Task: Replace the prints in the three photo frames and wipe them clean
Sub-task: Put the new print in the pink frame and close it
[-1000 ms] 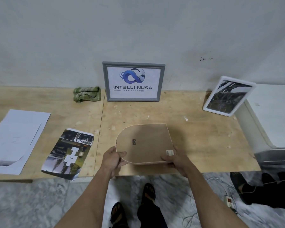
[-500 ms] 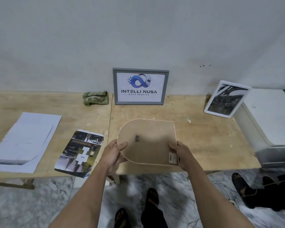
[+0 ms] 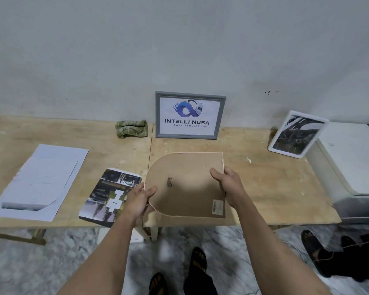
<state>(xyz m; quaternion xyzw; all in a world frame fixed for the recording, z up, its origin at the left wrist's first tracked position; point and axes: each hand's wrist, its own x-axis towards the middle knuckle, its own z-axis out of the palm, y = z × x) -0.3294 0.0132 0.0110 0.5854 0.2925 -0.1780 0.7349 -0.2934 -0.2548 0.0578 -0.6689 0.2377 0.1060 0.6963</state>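
Lifted and tilted up off the tabletop (image 3: pixel 264 188), the arched frame (image 3: pixel 185 184), back showing, is gripped by left hand (image 3: pixel 137 201) at nine o'clock and right hand (image 3: pixel 230 186) at three; probably opening its backing next.

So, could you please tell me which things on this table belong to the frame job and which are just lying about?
Job:
- arch-shaped frame, back up, held by left hand and right hand
- grey frame
- white frame
- loose photo print
- white sheets
- green cloth

Lying about:
- white appliance
- floor cable
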